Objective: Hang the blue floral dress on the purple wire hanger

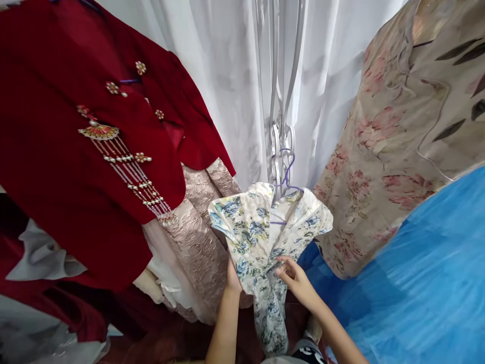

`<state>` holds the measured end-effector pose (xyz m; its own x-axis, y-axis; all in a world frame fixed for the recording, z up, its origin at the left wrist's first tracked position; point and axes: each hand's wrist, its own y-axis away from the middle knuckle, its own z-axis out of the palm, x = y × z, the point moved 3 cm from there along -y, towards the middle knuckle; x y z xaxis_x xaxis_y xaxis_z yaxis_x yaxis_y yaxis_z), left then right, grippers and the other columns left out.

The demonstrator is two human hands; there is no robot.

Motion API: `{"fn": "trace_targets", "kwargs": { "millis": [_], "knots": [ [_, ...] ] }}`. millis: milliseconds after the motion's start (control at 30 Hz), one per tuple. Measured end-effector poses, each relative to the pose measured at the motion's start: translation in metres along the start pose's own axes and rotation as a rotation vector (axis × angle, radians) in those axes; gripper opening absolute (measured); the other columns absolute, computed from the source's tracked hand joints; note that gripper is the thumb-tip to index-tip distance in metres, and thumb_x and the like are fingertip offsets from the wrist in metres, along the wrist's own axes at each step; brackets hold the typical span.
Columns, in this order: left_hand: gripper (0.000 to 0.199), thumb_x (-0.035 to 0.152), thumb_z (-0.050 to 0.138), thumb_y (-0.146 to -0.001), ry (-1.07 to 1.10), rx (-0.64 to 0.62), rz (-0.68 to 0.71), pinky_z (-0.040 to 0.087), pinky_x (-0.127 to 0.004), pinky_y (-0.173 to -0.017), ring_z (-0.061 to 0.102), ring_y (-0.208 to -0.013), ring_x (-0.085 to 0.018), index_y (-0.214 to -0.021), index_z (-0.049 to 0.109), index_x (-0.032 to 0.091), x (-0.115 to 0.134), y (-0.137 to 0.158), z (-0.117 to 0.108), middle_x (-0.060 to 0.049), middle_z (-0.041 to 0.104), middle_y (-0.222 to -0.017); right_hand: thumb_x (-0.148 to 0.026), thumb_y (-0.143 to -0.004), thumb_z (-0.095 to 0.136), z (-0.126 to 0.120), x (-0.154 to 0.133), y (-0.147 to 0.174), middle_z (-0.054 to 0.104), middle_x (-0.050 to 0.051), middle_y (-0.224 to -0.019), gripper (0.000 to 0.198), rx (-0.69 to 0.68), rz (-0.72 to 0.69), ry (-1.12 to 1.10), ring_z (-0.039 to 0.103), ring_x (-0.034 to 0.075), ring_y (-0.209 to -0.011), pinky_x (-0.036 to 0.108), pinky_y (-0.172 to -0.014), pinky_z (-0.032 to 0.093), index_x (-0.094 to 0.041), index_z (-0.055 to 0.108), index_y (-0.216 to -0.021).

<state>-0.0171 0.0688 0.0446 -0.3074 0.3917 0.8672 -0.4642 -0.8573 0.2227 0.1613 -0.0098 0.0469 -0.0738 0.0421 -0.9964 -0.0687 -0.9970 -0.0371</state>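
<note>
Now, the purple hanger (290,171) presumably keeps the floral garment (246,220) spread, hanging before the white curtain (227,76); the left hand (234,278) meets its side, seemingly steadying it (fingers hidden, grip unclear), while the right hand (294,279), half-curled, touches its gathered front, pinch uncertain.

A purple hanger (286,179) bears the floral garment (254,235).

White cotton-like garment with blue floral print (253,227) hangs on a thin purple hanger (287,173). Left hand (234,277) contacts its side edge; right-hand fingertips (279,272) contact the front. Dark-red jacket with beaded ornaments (76,202) hangs at view left.
</note>
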Motion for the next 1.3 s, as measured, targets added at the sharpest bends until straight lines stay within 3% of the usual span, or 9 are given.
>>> {"fn": "trace_targets", "kwargs": {
  "millis": [100, 267, 433, 500, 633, 833, 933, 1167, 1300],
  "knots": [
    [0.096, 0.093, 0.055, -0.064, 0.047, 0.063, 0.122, 0.048, -0.056, -0.107, 0.059, -0.129, -0.038, -0.139, 0.06, 0.034, -0.009, 0.023, -0.012, -0.013, 0.067, -0.13, -0.064, -0.083, 0.069, 0.001, -0.007, -0.019, 0.053, -0.003, -0.07, 0.047, -0.012, -0.038, 0.057, 0.048, 0.015, -0.064, 0.027, -0.061, 0.038, -0.019, 0.057, -0.095],
    [0.059, 0.058, 0.077, -0.074, -0.287, 0.245, 0.333, 0.047, -0.047, -0.108, 0.064, -0.12, -0.034, -0.117, 0.07, 0.018, -0.003, 0.037, -0.017, -0.014, 0.073, -0.119, -0.064, -0.09, 0.058, 0.008, -0.015, -0.033, 0.054, 0.0, -0.062, 0.048, -0.017, -0.086, 0.223, 0.048, 0.015, -0.058, 0.027, -0.057, 0.036, -0.02, 0.055, -0.071],
    [0.038, 0.045, 0.067, -0.088, -0.531, 0.833, 0.835, 0.051, -0.04, -0.097, 0.064, -0.107, -0.025, -0.112, 0.063, 0.016, -0.015, 0.052, -0.011, -0.014, 0.068, -0.113, -0.064, -0.088, 0.059, 0.007, -0.015, -0.017, 0.058, 0.001, -0.057, 0.05, 0.061, -0.087, 0.185, 0.049, 0.015, -0.053, 0.027, -0.054, 0.037, -0.02, 0.057, -0.065],
    [0.024, 0.035, 0.065, -0.09, -0.684, 0.724, 0.913, 0.052, -0.035, -0.091, 0.065, -0.099, -0.022, -0.105, 0.064, 0.017, -0.029, 0.049, 0.011, -0.011, 0.068, -0.104, -0.066, -0.086, 0.061, 0.008, -0.012, -0.004, 0.057, 0.001, -0.051, 0.051, 0.079, -0.034, 0.122, 0.047, 0.014, -0.047, 0.027, -0.05, 0.037, -0.02, 0.058, -0.064],
    [0.014, 0.029, 0.057, -0.093, -0.78, 0.323, 0.827, 0.052, -0.03, -0.076, 0.064, -0.082, -0.019, -0.097, 0.065, 0.017, -0.052, 0.032, 0.066, -0.007, 0.066, -0.087, -0.066, -0.082, 0.067, 0.011, -0.011, 0.022, 0.059, 0.001, -0.047, 0.051, 0.07, 0.042, 0.003, 0.05, 0.013, -0.041, 0.026, -0.047, 0.039, -0.019, 0.059, -0.064],
    [0.02, 0.027, 0.055, -0.093, -0.741, 0.261, 0.787, 0.046, -0.026, -0.068, 0.056, -0.067, -0.015, -0.075, 0.058, 0.018, -0.054, 0.023, 0.094, -0.002, 0.06, -0.071, -0.057, -0.082, 0.07, -0.007, -0.044, 0.024, 0.06, 0.002, -0.045, 0.047, 0.216, 0.001, -0.006, 0.046, 0.01, -0.038, 0.023, -0.043, 0.034, -0.017, 0.061, -0.058],
    [0.019, 0.025, 0.058, -0.091, -0.768, 0.236, 0.782, 0.046, -0.026, -0.069, 0.057, -0.068, -0.015, -0.074, 0.057, 0.019, -0.055, 0.032, 0.092, -0.001, 0.061, -0.07, -0.055, -0.081, 0.07, -0.015, -0.079, 0.004, 0.058, 0.0, -0.043, 0.043, 0.271, -0.028, -0.058, 0.033, 0.007, -0.033, 0.023, -0.037, 0.023, -0.016, 0.066, -0.064],
    [0.018, 0.022, 0.059, -0.091, -0.814, 0.175, 0.759, 0.046, -0.024, -0.066, 0.058, -0.067, -0.015, -0.073, 0.055, 0.019, -0.066, 0.059, 0.103, -0.001, 0.059, -0.069, -0.052, -0.078, 0.072, -0.017, -0.185, -0.056, 0.059, -0.001, -0.046, 0.039, 0.33, -0.33, -0.151, 0.032, 0.006, -0.034, 0.023, -0.036, 0.021, -0.016, 0.066, -0.065],
    [0.018, 0.02, 0.06, -0.092, -0.849, 0.103, 0.778, 0.048, -0.025, -0.065, 0.059, -0.067, -0.015, -0.074, 0.056, 0.019, -0.059, 0.058, 0.103, -0.001, 0.059, -0.069, -0.054, -0.078, 0.071, -0.017, -0.208, -0.062, 0.057, -0.001, -0.046, 0.041, 0.348, -0.394, -0.111, 0.034, 0.007, -0.035, 0.023, -0.037, 0.025, -0.017, 0.064, -0.062]
  ]
}}
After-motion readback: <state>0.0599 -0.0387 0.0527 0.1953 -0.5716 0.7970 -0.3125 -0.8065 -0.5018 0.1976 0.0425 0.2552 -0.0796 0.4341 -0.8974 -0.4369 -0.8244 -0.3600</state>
